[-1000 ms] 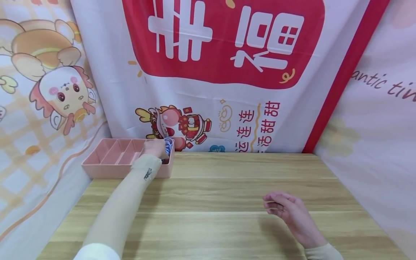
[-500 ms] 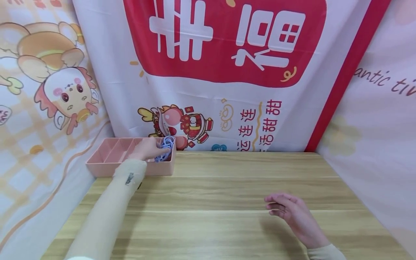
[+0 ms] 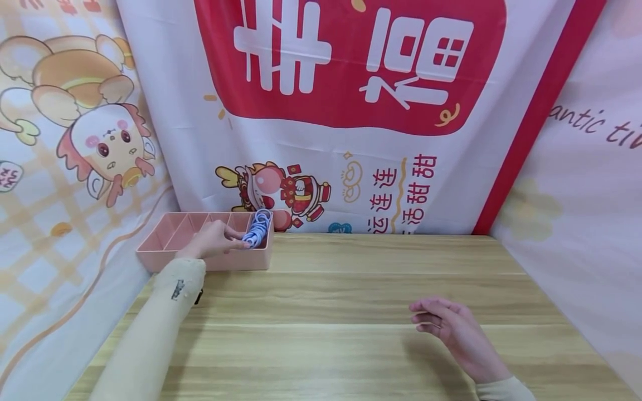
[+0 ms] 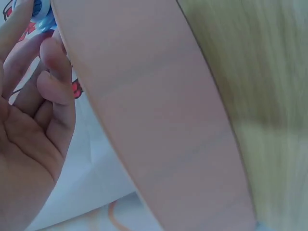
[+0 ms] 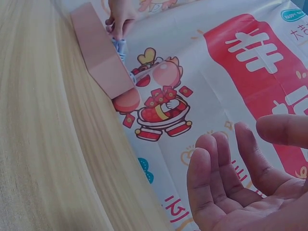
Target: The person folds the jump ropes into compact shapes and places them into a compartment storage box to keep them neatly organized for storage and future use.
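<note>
At the far left of the table, a pink divided box (image 3: pixel 204 260) holds a coiled light-blue cable (image 3: pixel 258 229) in its rightmost compartment. My left hand (image 3: pixel 213 239) reaches over the box and pinches the near end of the coil with its fingertips. In the left wrist view, the blue coil (image 4: pixel 44 17) shows between the fingers at the top left corner, beside the box wall (image 4: pixel 149 106). My right hand (image 3: pixel 453 331) hovers over the right part of the table, fingers loosely bent and holding nothing.
The wood-grain table (image 3: pixel 341 312) stretches across the front. A white and red printed cloth (image 3: pixel 346 139) hangs directly behind it. Patterned cloths also hang at the left (image 3: pixel 55 223) and right (image 3: pixel 577 223). The other box compartments (image 3: pixel 173 231) lie left of the cable.
My left hand has drawn back to the left and nearer, uncovering more of the cable coil, which shows more upright in its compartment. The right hand has stayed in place.
</note>
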{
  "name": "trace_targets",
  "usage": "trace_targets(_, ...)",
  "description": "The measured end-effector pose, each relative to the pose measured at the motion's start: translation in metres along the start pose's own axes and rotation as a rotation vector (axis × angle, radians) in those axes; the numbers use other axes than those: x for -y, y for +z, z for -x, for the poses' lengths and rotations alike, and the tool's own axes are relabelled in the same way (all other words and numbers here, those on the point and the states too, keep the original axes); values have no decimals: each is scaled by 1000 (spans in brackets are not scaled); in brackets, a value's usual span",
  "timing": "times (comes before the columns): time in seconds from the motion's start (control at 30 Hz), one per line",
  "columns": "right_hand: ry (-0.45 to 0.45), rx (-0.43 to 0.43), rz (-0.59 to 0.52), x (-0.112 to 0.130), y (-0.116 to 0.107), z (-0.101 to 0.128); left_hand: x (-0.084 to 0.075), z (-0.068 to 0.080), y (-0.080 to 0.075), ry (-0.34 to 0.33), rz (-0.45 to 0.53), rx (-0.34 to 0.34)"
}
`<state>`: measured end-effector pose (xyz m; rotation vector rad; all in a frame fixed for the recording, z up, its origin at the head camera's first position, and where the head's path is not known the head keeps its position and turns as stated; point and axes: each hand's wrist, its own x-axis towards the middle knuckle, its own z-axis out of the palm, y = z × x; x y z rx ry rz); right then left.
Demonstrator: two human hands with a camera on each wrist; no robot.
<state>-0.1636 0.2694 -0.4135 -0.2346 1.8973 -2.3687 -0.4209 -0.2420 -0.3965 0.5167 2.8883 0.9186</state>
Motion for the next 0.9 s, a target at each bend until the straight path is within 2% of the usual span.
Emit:
trace_targets(0.17, 2, 4, 7, 0, 0, 1, 1, 1, 6, -43, 3, -52)
trace_targets(0.3, 8, 20, 8, -1, 0, -1, 5, 7, 6, -71, -10, -75)
trace_targets(0.6, 8, -9, 16, 2, -2, -7, 1, 15, 2, -102, -26, -8)
trace_targets(0.7, 17, -52, 44, 8, -3, -11, -6, 17, 6, -86, -58, -80)
trace_targets(0.83, 52, -158, 145, 16, -7, -19, -26, 24, 23, -28, -89, -273)
trace_targets(0.9, 54, -209, 237, 20, -11, -23, -38, 31, 34, 29, -132, -364)
